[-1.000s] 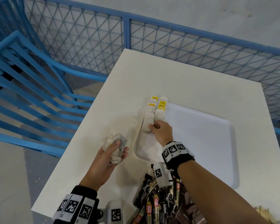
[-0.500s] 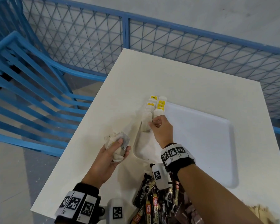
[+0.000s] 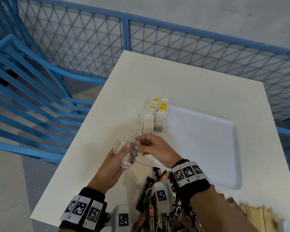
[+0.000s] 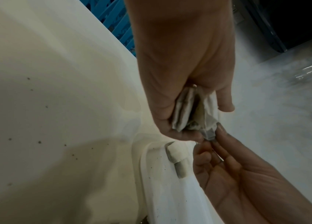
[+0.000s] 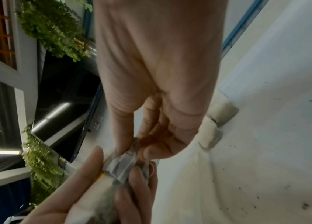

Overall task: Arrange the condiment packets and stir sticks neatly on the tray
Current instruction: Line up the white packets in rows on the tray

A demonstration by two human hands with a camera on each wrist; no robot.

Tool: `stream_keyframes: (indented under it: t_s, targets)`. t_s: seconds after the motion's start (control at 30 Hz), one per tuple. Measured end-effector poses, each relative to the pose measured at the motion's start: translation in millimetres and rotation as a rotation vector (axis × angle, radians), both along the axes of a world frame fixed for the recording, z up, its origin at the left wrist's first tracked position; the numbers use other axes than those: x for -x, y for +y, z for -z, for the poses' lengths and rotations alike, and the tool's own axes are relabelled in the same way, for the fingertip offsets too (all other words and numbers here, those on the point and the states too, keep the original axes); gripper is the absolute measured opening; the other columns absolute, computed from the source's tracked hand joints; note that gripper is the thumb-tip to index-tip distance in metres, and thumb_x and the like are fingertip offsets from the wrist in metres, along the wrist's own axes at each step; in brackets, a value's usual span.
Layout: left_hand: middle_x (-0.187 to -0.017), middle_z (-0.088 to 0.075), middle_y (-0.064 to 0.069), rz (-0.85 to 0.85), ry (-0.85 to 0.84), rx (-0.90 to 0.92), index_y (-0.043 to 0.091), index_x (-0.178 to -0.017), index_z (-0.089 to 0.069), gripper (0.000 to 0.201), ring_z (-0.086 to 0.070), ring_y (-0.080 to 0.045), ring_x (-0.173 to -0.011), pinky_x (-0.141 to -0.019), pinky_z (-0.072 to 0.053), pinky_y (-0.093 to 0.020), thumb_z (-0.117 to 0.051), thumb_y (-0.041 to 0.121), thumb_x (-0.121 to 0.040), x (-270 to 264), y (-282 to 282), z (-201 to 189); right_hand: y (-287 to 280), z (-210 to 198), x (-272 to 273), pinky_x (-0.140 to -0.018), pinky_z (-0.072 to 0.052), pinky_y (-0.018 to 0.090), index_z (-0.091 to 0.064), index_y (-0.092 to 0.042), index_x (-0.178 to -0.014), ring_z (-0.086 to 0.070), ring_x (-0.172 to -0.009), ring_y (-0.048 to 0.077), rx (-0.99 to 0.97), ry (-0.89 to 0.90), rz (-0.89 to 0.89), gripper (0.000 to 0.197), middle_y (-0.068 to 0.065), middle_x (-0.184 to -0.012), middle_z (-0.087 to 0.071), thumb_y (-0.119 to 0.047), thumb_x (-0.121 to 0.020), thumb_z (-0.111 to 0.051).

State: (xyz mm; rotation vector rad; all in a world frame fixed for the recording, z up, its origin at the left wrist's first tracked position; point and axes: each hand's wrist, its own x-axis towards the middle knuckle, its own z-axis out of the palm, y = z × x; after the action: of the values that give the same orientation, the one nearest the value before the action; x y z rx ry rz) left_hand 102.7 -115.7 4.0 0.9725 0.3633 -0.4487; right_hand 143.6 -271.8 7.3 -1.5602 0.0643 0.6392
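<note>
Both hands [image 3: 134,153] pinch white packets [image 3: 124,149] beside the tray [image 3: 208,148], dark sachets [image 3: 151,213] heaped nearby.

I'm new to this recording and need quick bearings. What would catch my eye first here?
Both hands meet at the middle of the table: the left hand grips a bunch of white packets while the right hand pinches one of them. Just beyond, two rows of white and yellow packets line the white tray's left edge. Dark packets lie heaped at the table's near edge.
</note>
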Motion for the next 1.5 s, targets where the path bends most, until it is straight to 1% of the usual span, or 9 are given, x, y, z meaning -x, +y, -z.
stream_keyframes:
  t_s: [0.13,0.23,0.43,0.63,0.83,1.07,1.27,1.37,1.5]
  targets:
    - [-0.106,-0.066,-0.011,-0.013,-0.004,-0.054,0.003,-0.119,-0.058,0.051,-0.061,-0.016,-0.093,-0.073,-0.052,-0.022,-0.069,0.037,-0.082,1.9,2.3,1.5,-4.8,-0.7,8.5,-0.069,-0.052,0.016,-0.059,-0.003,-0.114,-0.058,-0.081,0.013,-0.008,0.016,-0.016,0.029,0.014,-0.097,-0.061,-0.005,-0.085,-0.064]
    - [-0.096,-0.068,-0.009,-0.025,-0.032,-0.029,0.005,-0.108,-0.059,0.073,-0.065,-0.015,-0.084,-0.066,-0.054,-0.021,-0.088,0.043,-0.053,3.0,4.2,0.6,-8.9,-2.3,13.3,-0.071,-0.053,0.016,-0.059,-0.001,-0.113,-0.060,-0.081,0.010,-0.020,0.024,-0.025,0.026,0.011,-0.097,-0.062,-0.005,-0.087,-0.062]
    - [-0.081,-0.068,-0.001,-0.100,-0.038,0.052,0.012,-0.092,-0.060,0.015,-0.065,-0.008,-0.070,-0.059,-0.053,-0.018,-0.060,0.019,-0.079,3.0,1.0,-4.4,-12.6,-3.2,17.5,-0.072,-0.052,0.019,-0.061,-0.012,-0.094,-0.062,-0.076,0.010,-0.140,0.073,-0.025,0.019,0.005,-0.090,-0.064,0.004,-0.089,-0.052]
    - [-0.082,-0.066,-0.004,-0.154,-0.019,0.067,0.012,-0.095,-0.061,0.016,-0.064,-0.012,-0.071,-0.063,-0.055,-0.020,-0.060,0.015,-0.080,-0.3,6.2,-0.5,-17.8,-5.3,20.7,-0.059,-0.041,0.020,-0.060,-0.016,-0.097,-0.056,-0.072,0.010,-0.143,0.078,-0.022,0.030,0.005,-0.094,-0.062,0.008,-0.090,-0.044]
    - [-0.081,-0.067,-0.003,-0.053,-0.120,0.002,0.017,-0.089,-0.065,0.060,-0.064,-0.012,-0.071,-0.063,-0.054,-0.021,-0.095,0.031,-0.039,2.1,3.9,-0.4,-16.9,-3.5,23.4,-0.065,-0.050,0.022,-0.060,-0.013,-0.100,-0.061,-0.080,0.012,-0.150,0.052,0.015,0.011,0.008,-0.100,-0.061,-0.009,-0.093,-0.052]
    - [-0.077,-0.065,0.000,-0.101,-0.164,-0.120,0.011,-0.093,-0.059,0.026,-0.064,-0.010,-0.072,-0.058,-0.051,-0.020,-0.067,-0.005,-0.075,-0.4,-1.4,2.5,-11.1,2.2,28.7,-0.063,-0.050,0.017,-0.056,-0.011,-0.086,-0.057,-0.076,0.015,-0.061,-0.029,-0.051,0.010,0.009,-0.087,-0.060,-0.004,-0.086,-0.063]
    - [-0.088,-0.066,-0.002,-0.114,-0.220,-0.217,0.016,-0.096,-0.061,0.049,-0.064,-0.012,-0.082,-0.063,-0.051,-0.021,-0.079,0.024,-0.051,-2.5,5.0,7.8,-12.5,2.7,29.4,-0.065,-0.051,0.023,-0.049,-0.016,-0.107,-0.054,-0.066,0.010,-0.039,-0.066,-0.011,0.031,-0.004,-0.070,-0.053,-0.015,-0.083,-0.068]
    - [-0.085,-0.065,0.000,-0.132,-0.247,-0.229,0.017,-0.094,-0.061,0.044,-0.062,-0.009,-0.076,-0.055,-0.046,-0.016,-0.079,0.023,-0.054,-4.7,5.1,7.4,-13.2,5.1,29.7,-0.065,-0.047,0.017,-0.057,-0.018,-0.089,-0.052,-0.073,0.005,0.105,-0.180,-0.031,0.010,-0.001,-0.084,-0.051,-0.022,-0.086,-0.065]
    - [-0.090,-0.066,-0.001,-0.139,-0.246,-0.259,0.018,-0.096,-0.062,0.049,-0.063,-0.010,-0.082,-0.063,-0.049,-0.019,-0.080,0.029,-0.051,-6.1,4.3,10.9,-15.1,9.9,29.1,-0.068,-0.047,0.020,-0.061,-0.016,-0.085,-0.054,-0.075,0.004,0.138,-0.193,0.019,0.010,-0.004,-0.086,-0.058,-0.025,-0.085,-0.066]
